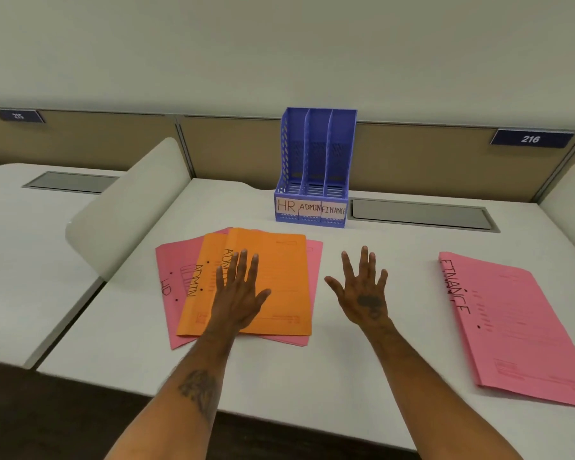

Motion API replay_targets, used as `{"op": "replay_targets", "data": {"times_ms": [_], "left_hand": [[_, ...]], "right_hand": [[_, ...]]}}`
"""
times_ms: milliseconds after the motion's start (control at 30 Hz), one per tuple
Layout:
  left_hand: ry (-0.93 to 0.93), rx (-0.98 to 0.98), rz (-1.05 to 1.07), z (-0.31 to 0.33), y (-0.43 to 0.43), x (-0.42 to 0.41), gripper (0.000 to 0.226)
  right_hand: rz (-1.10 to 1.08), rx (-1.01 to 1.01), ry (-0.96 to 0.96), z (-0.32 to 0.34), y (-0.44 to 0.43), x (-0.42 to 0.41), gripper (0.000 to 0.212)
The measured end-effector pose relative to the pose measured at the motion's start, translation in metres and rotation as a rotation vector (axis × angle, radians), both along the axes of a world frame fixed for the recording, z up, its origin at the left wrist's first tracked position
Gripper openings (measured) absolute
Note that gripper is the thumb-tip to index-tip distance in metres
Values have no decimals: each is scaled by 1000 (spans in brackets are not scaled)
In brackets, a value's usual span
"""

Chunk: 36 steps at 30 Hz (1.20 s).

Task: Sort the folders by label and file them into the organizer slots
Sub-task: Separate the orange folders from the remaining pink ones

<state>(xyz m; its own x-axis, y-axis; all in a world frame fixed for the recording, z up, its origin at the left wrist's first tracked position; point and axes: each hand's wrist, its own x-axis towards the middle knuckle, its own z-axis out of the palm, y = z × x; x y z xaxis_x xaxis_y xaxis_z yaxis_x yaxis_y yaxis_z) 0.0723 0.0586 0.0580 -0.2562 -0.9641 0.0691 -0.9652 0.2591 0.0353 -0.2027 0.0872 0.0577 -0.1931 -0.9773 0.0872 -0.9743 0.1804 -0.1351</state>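
Note:
A blue three-slot organizer (316, 167) stands at the back of the desk, its slots labelled HR, ADMIN and FINANCE and holding nothing. In front of it lies a fanned pile: two orange folders (286, 277) marked ADMIN on top of pink folders (170, 287), one marked HR. My left hand (239, 290) rests flat on the top orange folder, fingers spread. My right hand (362, 290) hovers open over bare desk to the right of the pile. A pink folder marked FINANCE (518, 327) lies alone at the right.
The white desk (379, 360) has a grey cable hatch (422, 215) right of the organizer. A curved white divider (130, 207) rises at the left, with a neighbouring desk beyond it. Tan partition panels carry number plates 215 and 216 (530, 139).

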Motion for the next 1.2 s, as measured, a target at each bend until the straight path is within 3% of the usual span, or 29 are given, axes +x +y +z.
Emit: {"op": "replay_targets", "data": {"times_ms": [333,733,1067,1200], "left_hand": [[38,12,46,-15,-17,40,97],[78,134,129,-34,-58,54,92],[397,367,207,-59,-82,66,92],[481,415,297,-63,-91,62,90]], "right_hand": [[113,61,52,-12,-31,44,90],[217,148,16,-45,-81,67,85],[203,393,-38,-67,-87,92,98],[167,506,-42,-73,-80,98,88]]}}
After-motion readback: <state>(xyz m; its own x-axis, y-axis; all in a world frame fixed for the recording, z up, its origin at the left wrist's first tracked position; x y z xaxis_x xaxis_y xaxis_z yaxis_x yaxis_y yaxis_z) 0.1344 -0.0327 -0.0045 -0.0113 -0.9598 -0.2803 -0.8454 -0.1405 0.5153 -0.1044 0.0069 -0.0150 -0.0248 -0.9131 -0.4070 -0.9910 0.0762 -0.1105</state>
